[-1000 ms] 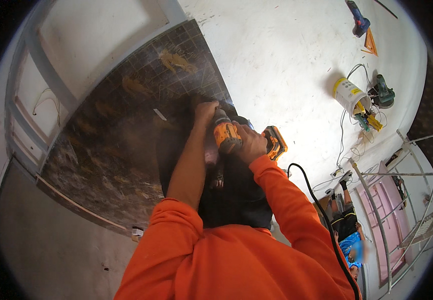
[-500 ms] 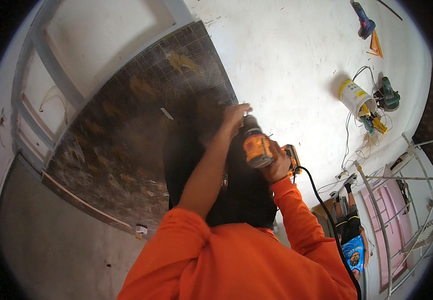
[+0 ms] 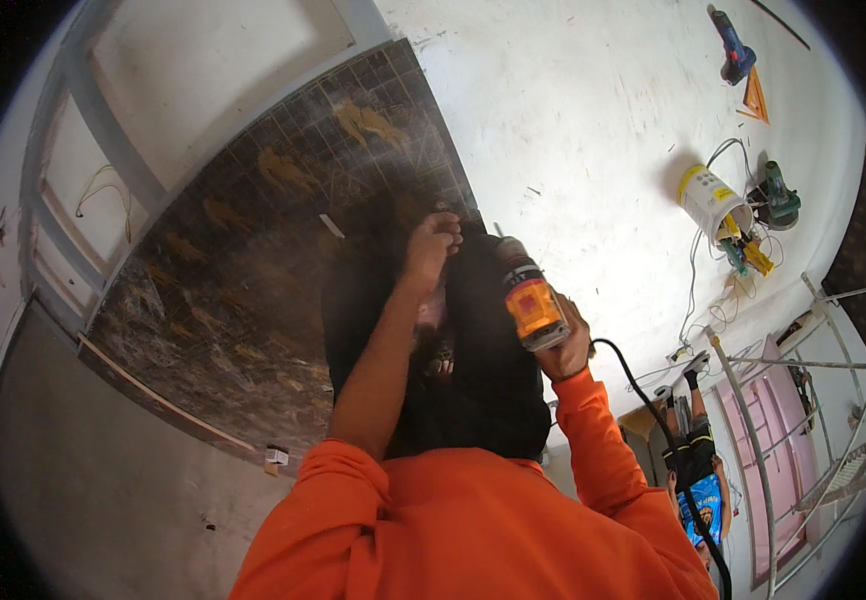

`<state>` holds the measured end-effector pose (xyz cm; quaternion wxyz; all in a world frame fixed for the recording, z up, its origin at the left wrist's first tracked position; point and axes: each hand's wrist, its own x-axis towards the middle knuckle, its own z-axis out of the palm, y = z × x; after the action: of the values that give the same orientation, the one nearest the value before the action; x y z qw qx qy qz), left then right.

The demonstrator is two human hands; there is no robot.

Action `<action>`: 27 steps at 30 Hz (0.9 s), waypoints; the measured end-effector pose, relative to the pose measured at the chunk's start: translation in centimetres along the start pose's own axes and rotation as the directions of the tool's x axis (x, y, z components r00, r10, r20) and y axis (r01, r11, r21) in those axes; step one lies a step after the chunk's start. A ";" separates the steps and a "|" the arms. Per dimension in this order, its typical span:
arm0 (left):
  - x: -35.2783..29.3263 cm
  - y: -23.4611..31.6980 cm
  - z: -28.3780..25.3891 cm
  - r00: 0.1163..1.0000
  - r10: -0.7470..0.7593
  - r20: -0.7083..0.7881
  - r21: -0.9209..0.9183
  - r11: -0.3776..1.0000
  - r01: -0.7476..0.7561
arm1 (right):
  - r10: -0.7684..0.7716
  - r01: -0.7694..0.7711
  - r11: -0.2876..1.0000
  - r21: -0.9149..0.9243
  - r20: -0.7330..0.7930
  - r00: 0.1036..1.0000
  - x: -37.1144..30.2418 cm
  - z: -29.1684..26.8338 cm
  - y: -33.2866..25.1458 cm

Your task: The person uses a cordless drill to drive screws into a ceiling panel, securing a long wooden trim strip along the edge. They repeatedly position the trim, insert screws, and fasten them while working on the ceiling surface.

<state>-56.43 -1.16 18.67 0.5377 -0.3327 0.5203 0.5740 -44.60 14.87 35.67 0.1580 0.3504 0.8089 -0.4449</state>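
Note:
My right hand (image 3: 567, 345) is wrapped round the grip of an orange and black power drill (image 3: 535, 305). The drill's nose points away from me, with a thin bit at its tip, over the right edge of a dark board (image 3: 283, 180). My left hand (image 3: 435, 243) hovers above the board, left of the drill and apart from it. Its fingers are curled together; anything pinched in them is too small to make out. A black strap or cord (image 3: 643, 395) runs along my right forearm. My dark-clothed legs cover part of the board.
A small white strip (image 3: 331, 226) lies on the board and a small box (image 3: 277, 455) by its near edge. Far right are a blue tool (image 3: 732, 48), an orange set square (image 3: 754, 96), a tool bucket (image 3: 710, 199), a green power tool (image 3: 779, 196), scaffolding (image 3: 748, 430) and another person (image 3: 701, 480).
My left hand has moved left, away from the drill's tip. The drill in my right hand has shifted slightly right and nearer to me.

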 end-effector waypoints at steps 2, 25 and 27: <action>-0.2 0.8 -0.7 0.997 0.018 -0.076 -0.206 0.978 -0.033 | -0.094 0.097 0.993 -0.060 0.060 0.994 0.8 0.4 -0.4; -1.1 1.3 -2.8 0.978 -0.042 0.206 -0.387 0.914 0.121 | -0.188 0.209 0.974 -0.088 0.202 0.961 2.6 1.6 -2.0; -1.0 1.3 -2.7 0.982 -0.024 0.187 -0.401 0.911 0.099 | -0.180 0.203 0.975 -0.089 0.220 0.959 2.6 1.5 -2.0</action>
<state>-57.95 -3.88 19.30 0.5184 -0.4013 0.3277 0.6803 -47.92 14.01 34.54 0.2181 0.2120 0.8412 -0.4470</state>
